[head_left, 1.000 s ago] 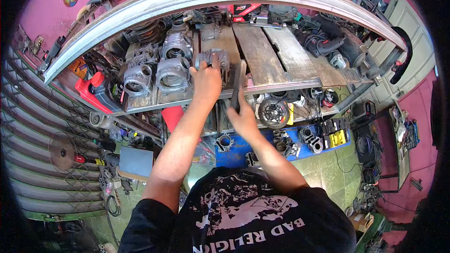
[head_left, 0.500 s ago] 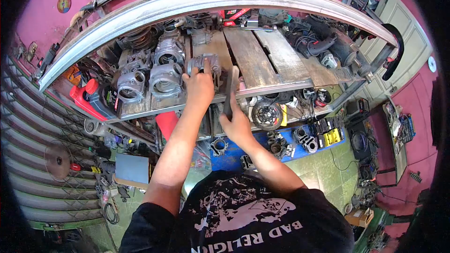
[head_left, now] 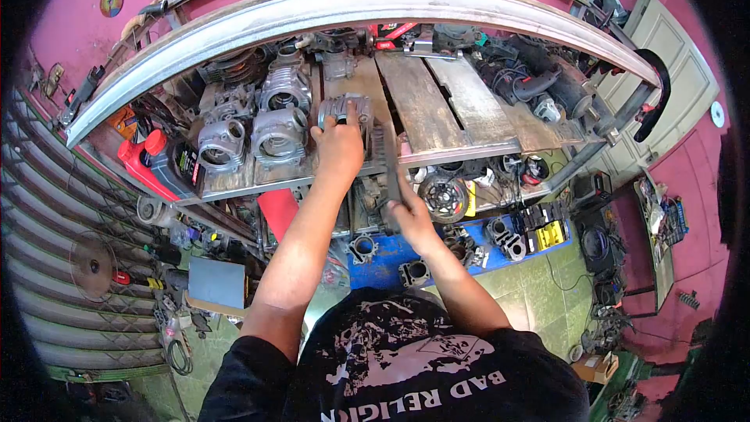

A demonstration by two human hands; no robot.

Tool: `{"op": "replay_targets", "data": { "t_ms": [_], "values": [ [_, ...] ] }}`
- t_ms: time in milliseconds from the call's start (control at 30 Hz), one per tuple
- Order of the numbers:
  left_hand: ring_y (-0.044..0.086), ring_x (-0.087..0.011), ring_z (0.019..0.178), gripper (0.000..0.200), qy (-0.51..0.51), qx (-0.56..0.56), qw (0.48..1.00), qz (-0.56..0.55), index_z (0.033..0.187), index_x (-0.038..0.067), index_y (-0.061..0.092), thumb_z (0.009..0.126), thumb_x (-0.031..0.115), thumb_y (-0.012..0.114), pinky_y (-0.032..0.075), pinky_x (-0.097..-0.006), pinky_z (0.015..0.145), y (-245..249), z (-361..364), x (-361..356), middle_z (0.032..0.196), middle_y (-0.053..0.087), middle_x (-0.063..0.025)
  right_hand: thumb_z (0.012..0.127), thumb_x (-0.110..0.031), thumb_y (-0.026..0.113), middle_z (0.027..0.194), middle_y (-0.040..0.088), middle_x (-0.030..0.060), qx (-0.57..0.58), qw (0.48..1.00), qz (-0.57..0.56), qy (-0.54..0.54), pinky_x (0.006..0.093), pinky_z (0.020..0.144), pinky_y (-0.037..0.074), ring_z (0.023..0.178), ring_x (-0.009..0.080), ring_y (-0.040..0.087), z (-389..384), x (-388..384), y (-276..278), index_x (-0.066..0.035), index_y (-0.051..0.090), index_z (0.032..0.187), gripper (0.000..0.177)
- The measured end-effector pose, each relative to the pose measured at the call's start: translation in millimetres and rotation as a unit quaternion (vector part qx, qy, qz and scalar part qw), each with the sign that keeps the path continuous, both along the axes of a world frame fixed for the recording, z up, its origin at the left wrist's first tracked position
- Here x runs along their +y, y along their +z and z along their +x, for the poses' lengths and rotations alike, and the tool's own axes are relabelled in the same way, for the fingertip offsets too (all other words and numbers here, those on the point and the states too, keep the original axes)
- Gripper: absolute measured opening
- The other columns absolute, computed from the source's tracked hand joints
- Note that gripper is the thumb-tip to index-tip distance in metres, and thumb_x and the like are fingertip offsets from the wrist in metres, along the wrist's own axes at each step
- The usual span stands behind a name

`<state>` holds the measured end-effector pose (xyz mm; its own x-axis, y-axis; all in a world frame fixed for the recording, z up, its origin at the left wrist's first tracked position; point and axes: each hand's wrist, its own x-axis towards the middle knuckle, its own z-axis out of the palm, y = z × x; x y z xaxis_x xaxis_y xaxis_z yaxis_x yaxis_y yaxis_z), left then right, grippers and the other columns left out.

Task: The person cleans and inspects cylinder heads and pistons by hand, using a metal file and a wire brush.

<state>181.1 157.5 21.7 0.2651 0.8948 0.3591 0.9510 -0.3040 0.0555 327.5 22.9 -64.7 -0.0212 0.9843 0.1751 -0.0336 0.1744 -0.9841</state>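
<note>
Near the front edge of the wooden bench, my left hand (head_left: pixel 341 148) presses a grey finned metal engine part (head_left: pixel 334 103) down, its fingers bent over the top. My right hand (head_left: pixel 415 224) is wrapped around the lower end of a long dark brush (head_left: pixel 393 168). The brush points up and away from me, its bristle side toward the engine part, just right of it. To the left of my left hand stands a grey engine casing (head_left: pixel 279 139) with a round opening, and another similar casing (head_left: pixel 222 144) is beside it.
A red and black oil bottle (head_left: pixel 160 162) lies at the bench's left end. Power tools and cables (head_left: pixel 539 86) crowd the right end. Below are a wheel hub (head_left: pixel 444 197) and a blue board (head_left: pixel 375 272) with metal parts. A pale metal beam (head_left: pixel 375 1) spans above.
My right hand has pulled the brush down toward me and slightly right, and the brush is turned differently. My left hand stays on the engine part.
</note>
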Motion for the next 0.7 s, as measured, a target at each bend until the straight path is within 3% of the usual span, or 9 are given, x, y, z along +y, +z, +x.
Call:
{"op": "replay_targets", "data": {
  "t_ms": [33, 133, 267, 300, 367, 467, 567, 633, 700],
  "values": [
    [0.063, -0.0334, 0.109, 0.066, 0.002, 0.000, 1.000, 0.005, 0.151, -0.001, 0.044, 0.088, 0.009, 0.062, 0.041, -0.0582, 0.091, 4, -2, 1, 0.091, 0.075, -0.0157, 0.098, -0.004, 0.050, 0.165, 0.031, 0.0168, 0.073, 0.997, -0.003, -0.003, 0.0303, 0.118, 0.028, 0.149, 0.0209, 0.032, 2, 4, 8, -0.004, 0.019, 0.163, 0.072],
    [0.064, -0.0347, 0.112, 0.062, -0.014, -0.029, 0.998, -0.057, 0.151, 0.002, 0.046, 0.092, 0.014, 0.062, 0.041, -0.0608, 0.094, 14, -9, 4, 0.097, 0.075, -0.0182, 0.097, -0.004, 0.044, 0.169, 0.024, 0.0092, 0.121, 0.992, 0.022, -0.034, 0.0312, 0.122, 0.017, 0.153, 0.0190, 0.022, 11, 60, -20, -0.006, 0.024, 0.163, 0.069],
    [0.066, -0.0351, 0.112, 0.060, -0.023, -0.015, 0.997, -0.068, 0.149, 0.006, 0.050, 0.094, 0.025, 0.066, 0.041, -0.0626, 0.095, 16, -13, 12, 0.102, 0.075, -0.0183, 0.101, -0.013, 0.051, 0.169, 0.020, 0.0157, 0.112, 0.993, -0.002, -0.035, 0.0303, 0.121, 0.022, 0.151, 0.0206, 0.026, 5, 94, 7, -0.005, 0.021, 0.163, 0.069],
    [0.066, -0.0347, 0.110, 0.061, -0.026, -0.011, 0.998, -0.056, 0.148, 0.007, 0.052, 0.093, 0.027, 0.068, 0.041, -0.0630, 0.094, 14, -14, 13, 0.102, 0.075, -0.0180, 0.101, -0.013, 0.051, 0.169, 0.020, 0.0157, 0.114, 0.993, -0.002, -0.033, 0.0303, 0.121, 0.022, 0.151, 0.0206, 0.026, 2, 87, 8, -0.005, 0.021, 0.163, 0.069],
    [0.066, -0.0344, 0.110, 0.060, -0.027, -0.010, 0.998, -0.053, 0.147, 0.007, 0.053, 0.093, 0.027, 0.068, 0.041, -0.0633, 0.094, 11, -14, 17, 0.101, 0.075, -0.0175, 0.099, -0.012, 0.052, 0.168, 0.023, 0.0158, -0.063, 0.995, 0.057, -0.053, 0.0321, 0.121, 0.023, 0.150, 0.0224, 0.029, -6, 52, 6, -0.005, 0.015, 0.164, 0.075],
    [0.066, -0.0341, 0.108, 0.060, -0.023, -0.003, 0.998, -0.052, 0.148, 0.010, 0.052, 0.093, 0.027, 0.068, 0.041, -0.0623, 0.092, 7, -12, 17, 0.102, 0.075, -0.0165, 0.096, -0.006, 0.052, 0.169, 0.021, 0.0168, -0.068, 0.996, 0.066, -0.007, 0.0338, 0.121, 0.021, 0.153, 0.0227, 0.024, -22, -5, -14, -0.006, 0.003, 0.164, 0.084],
    [0.066, -0.0340, 0.107, 0.061, -0.018, -0.004, 0.999, -0.047, 0.150, 0.014, 0.051, 0.094, 0.028, 0.069, 0.042, -0.0605, 0.090, 5, -13, 15, 0.102, 0.074, -0.0162, 0.097, -0.006, 0.051, 0.169, 0.021, 0.0154, 0.076, 0.996, -0.043, 0.000, 0.0328, 0.121, 0.021, 0.152, 0.0201, 0.025, -20, -18, 18, -0.005, 0.009, 0.165, 0.079],
    [0.066, -0.0338, 0.108, 0.061, -0.020, -0.014, 0.999, -0.044, 0.150, 0.014, 0.051, 0.093, 0.028, 0.069, 0.042, -0.0600, 0.090, 5, -13, 12, 0.102, 0.074, -0.0164, 0.098, -0.008, 0.052, 0.168, 0.026, 0.0153, 0.041, 0.993, 0.094, -0.061, 0.0332, 0.121, 0.023, 0.150, 0.0202, 0.029, -16, 13, 23, -0.004, 0.014, 0.164, 0.077],
    [0.065, -0.0330, 0.110, 0.063, -0.020, -0.011, 0.999, -0.031, 0.150, 0.008, 0.050, 0.093, 0.026, 0.069, 0.041, -0.0630, 0.092, 7, -14, 8, 0.099, 0.076, -0.0137, 0.098, -0.011, 0.055, 0.167, 0.029, 0.0169, 0.004, 0.991, 0.113, -0.072, 0.0339, 0.120, 0.025, 0.149, 0.0215, 0.033, -9, 48, 32, -0.003, 0.018, 0.163, 0.075]
  ]
}}
